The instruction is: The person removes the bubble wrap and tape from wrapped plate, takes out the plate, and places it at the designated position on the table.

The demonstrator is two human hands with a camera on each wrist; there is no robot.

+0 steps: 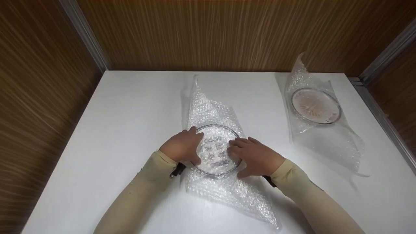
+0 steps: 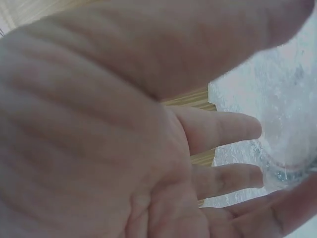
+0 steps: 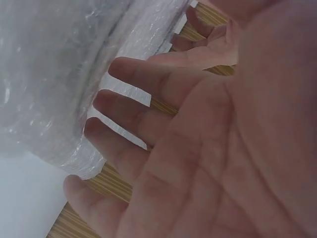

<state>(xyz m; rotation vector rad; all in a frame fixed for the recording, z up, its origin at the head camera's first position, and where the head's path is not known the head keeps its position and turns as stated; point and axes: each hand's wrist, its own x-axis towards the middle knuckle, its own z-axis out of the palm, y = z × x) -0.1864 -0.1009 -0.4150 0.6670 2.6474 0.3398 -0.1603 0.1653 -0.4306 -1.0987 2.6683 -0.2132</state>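
Observation:
A round, plate-like thing with a dark rim lies in the middle of the white table, with dark markings on its face. Around it is a sheet of clear bubble wrap whose pointed ends stick out at the back and the front right. My left hand touches its left rim, thumb and fingers spread. On the opposite side my right hand rests its fingertips on the wrapped right edge. Both wrist views show fairly straight fingers against the bubble wrap.
A second round, plate-like thing with a pinkish face lies at the back right, in its own bubble wrap. The white table is bounded by wood-grain panels with metal edging.

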